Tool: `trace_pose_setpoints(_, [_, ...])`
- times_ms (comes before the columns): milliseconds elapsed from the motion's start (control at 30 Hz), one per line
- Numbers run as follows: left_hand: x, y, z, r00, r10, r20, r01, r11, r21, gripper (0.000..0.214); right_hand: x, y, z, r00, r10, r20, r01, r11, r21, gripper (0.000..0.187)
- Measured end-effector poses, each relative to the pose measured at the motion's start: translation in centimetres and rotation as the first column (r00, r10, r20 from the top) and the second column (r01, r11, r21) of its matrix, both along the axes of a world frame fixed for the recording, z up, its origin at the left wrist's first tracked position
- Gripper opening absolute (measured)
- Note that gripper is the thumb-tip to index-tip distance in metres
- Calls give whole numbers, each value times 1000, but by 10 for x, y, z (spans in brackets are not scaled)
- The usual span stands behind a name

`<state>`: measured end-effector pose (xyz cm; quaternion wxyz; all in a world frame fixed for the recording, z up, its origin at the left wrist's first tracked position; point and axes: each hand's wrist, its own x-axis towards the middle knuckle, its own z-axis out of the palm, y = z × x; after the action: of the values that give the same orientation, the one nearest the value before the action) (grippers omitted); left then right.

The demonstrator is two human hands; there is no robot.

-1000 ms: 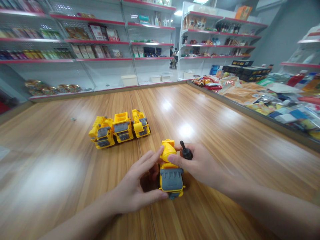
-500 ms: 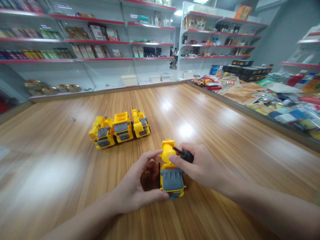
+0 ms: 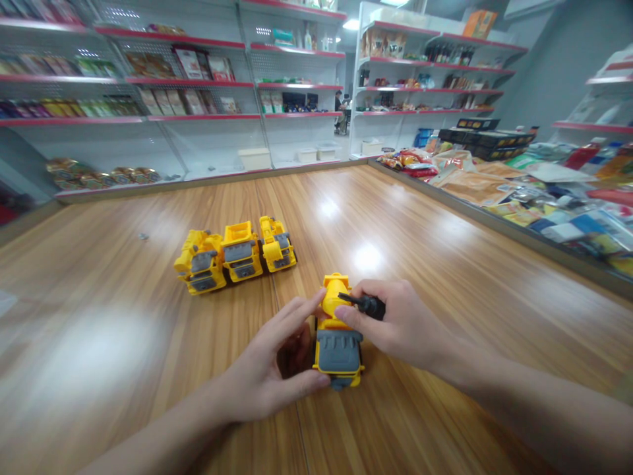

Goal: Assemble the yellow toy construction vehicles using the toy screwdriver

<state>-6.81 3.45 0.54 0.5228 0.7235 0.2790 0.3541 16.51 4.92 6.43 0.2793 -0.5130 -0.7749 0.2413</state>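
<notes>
A yellow toy truck with a grey cab (image 3: pixel 337 344) stands on the wooden table (image 3: pixel 445 277) in front of me. My left hand (image 3: pixel 270 373) grips its left side, thumb under the cab and forefinger on the yellow drum at the back. My right hand (image 3: pixel 395 323) holds a small black screwdriver (image 3: pixel 366 304), whose tip lies sideways against the drum. Three more yellow toy trucks (image 3: pixel 235 254) sit in a row farther back on the left.
Packets and boxes of goods (image 3: pixel 534 188) are spread along the table's right side behind a raised edge. Store shelves with red rails (image 3: pixel 198 119) line the back wall. A tiny dark piece (image 3: pixel 144 235) lies far left on the table.
The black screwdriver has tipped from upright to lying sideways with its tip at the truck's drum. My right hand has closed in on the truck. The left hand has barely moved.
</notes>
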Motion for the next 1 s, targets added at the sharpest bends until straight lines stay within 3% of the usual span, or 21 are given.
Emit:
trace_pose_setpoints(467, [1, -1, 8, 999, -10, -30, 9, 1000, -14, 85, 1, 1, 1, 998, 25, -65, -29, 998, -58, 32])
trace_pose_setpoints(800, [3, 0, 2, 1000, 19, -16, -18, 998, 56, 82, 1, 3, -8, 990, 64, -129, -72, 996, -60, 30])
trace_pose_setpoints(1000, [4, -1, 4, 998, 67, 0, -67, 997, 42, 80, 1, 3, -8, 995, 26, -95, -31, 998, -57, 32])
